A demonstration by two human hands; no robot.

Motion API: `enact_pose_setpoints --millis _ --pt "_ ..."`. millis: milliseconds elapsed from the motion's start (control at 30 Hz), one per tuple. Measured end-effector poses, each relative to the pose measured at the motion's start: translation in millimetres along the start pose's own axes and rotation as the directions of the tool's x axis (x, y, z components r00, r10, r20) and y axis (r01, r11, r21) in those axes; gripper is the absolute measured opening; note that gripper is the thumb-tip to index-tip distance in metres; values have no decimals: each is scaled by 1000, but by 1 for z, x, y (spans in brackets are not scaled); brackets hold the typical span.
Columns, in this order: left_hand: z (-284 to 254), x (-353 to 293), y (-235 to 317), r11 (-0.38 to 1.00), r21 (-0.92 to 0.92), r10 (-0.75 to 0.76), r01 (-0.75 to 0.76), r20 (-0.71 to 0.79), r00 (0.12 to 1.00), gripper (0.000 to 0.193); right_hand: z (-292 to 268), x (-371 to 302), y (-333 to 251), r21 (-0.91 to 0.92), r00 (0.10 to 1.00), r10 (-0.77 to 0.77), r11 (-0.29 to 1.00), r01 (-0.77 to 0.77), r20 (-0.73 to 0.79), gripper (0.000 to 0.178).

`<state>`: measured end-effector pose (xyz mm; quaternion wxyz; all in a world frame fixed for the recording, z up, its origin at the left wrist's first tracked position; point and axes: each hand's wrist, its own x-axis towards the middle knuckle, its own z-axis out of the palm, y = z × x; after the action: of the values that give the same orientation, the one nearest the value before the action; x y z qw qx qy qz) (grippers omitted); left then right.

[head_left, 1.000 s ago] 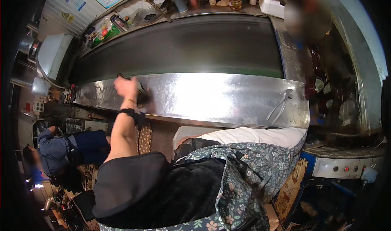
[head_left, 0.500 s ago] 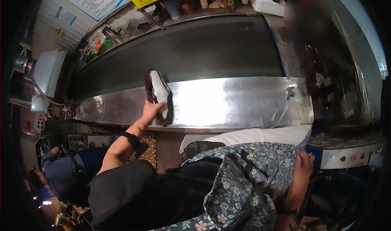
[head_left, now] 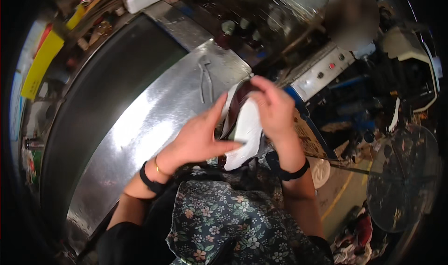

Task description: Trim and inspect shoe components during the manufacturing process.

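A dark red shoe with a broad white face (head_left: 249, 125) is held above my lap, slightly blurred by motion. My left hand (head_left: 200, 136) closes on its left side, thumb across the white face and fingers along the other edge. At the shoe's upper end, my right hand (head_left: 277, 111) grips it with bent fingers. The parts under both hands are hidden. A pair of metal pliers (head_left: 204, 80) lies on the shiny metal ledge (head_left: 140, 111), left of the shoe.
A dark conveyor belt (head_left: 88, 111) runs beyond the ledge. To the right stands a machine with a button panel (head_left: 326, 69). Farther right are a large round fan (head_left: 401, 178) and a white bucket (head_left: 319, 171). A yellow box (head_left: 42, 64) is at the far left.
My view has turned to the right. The shoe has come from the ledge by the belt to above my lap. My right hand has risen from my side and taken hold too.
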<state>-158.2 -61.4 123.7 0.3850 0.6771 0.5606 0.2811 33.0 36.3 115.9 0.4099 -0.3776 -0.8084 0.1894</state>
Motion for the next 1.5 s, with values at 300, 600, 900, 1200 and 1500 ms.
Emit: enact_pose_setpoints --millis 300,600,900,1200,1500 --pt "60 53 -21 944 -241 235 -227 7 972 96 -32 -31 20 188 874 92 961 -203 476 46" --pt "80 58 -40 931 -245 231 -270 -177 957 95 -12 -33 37 250 840 125 922 -295 529 53" --pt "85 67 -38 964 -142 187 -223 -230 955 79 0 -41 50 257 853 227 889 -379 470 52" --pt "61 84 -70 893 -423 115 -152 -113 987 52 11 -158 48 409 576 679 416 -813 455 33" --pt "76 77 -77 598 -779 -155 190 121 981 52 31 -130 69 540 289 656 -216 -813 697 67"
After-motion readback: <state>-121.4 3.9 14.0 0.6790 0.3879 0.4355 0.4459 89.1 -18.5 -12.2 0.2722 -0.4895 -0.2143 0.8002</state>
